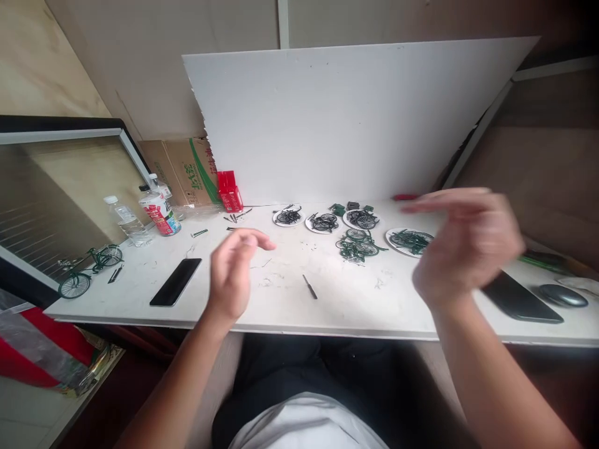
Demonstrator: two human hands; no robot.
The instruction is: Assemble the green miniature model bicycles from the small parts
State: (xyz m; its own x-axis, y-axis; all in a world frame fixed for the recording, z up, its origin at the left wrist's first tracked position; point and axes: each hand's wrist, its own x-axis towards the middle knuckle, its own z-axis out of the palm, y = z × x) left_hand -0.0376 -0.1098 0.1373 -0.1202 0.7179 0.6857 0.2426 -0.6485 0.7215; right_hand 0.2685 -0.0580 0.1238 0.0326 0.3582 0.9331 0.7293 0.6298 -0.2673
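My left hand point(233, 271) hovers above the white table point(271, 305), fingers bent and apart, with nothing in it. My right hand point(470, 246), blurred by motion, is raised over the right side; its fingers stretch left and no held object shows. Between the hands lies a small dark pointed tool point(309, 287). Behind it is a pile of green bicycle parts point(358, 245). Small plates hold dark parts point(289, 216), black wheels point(324, 221), more wheels point(362, 218) and green frames point(408, 241), the last partly hidden by my right hand.
A phone point(176, 282) and a model bicycle point(91, 268) are on the left, near bottles point(160, 212). A red box point(229, 191) stands by a white board point(346, 125). At right lie a dark flat object point(524, 299) and a mouse point(563, 295).
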